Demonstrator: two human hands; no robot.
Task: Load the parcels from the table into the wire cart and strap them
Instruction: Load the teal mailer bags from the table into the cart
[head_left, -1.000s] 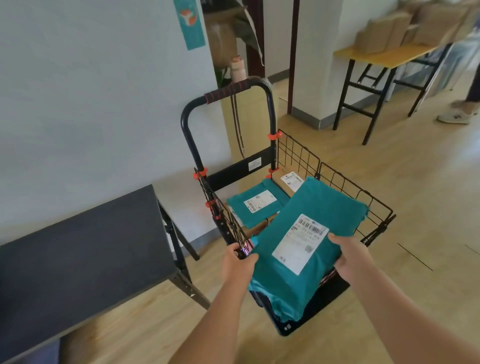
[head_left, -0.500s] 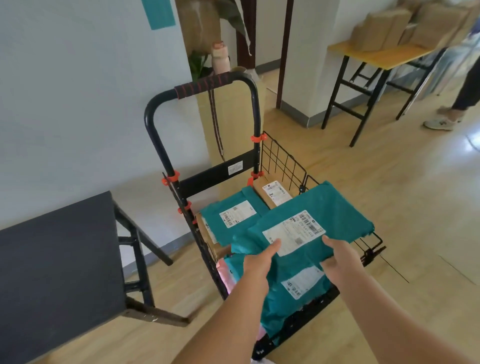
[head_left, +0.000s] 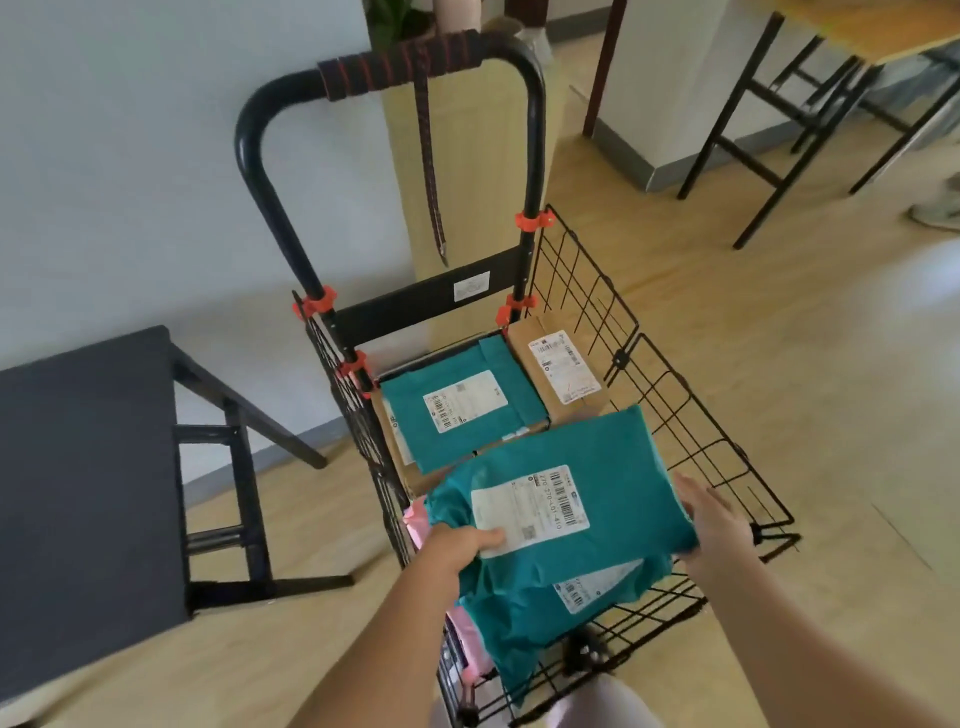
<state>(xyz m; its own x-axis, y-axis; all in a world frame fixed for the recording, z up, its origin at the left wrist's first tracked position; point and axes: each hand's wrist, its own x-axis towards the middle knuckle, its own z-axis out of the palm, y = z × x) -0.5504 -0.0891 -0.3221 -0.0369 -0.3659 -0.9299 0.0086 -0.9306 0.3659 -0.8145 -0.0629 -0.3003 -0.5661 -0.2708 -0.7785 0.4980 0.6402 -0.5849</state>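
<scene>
Nearby, dark table (head_left: 88, 467) beside wire cart (head_left: 649, 395).

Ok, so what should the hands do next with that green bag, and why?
Probably let it go and pat it flat. The left hand pinches the top teal parcel at its label, and the right hand rests against its right edge. It seems to lie on another teal parcel inside the wire cart. The strap hangs unused from the handle.

The left forearm (head_left: 384, 639) and right forearm (head_left: 810, 639) are bare from the near edge of the view up to the left hand (head_left: 457, 545) and right hand (head_left: 719, 525). Between them, at the near edge, a rounded patch of pale lilac-grey clothing (head_left: 608, 701) shows.
</scene>
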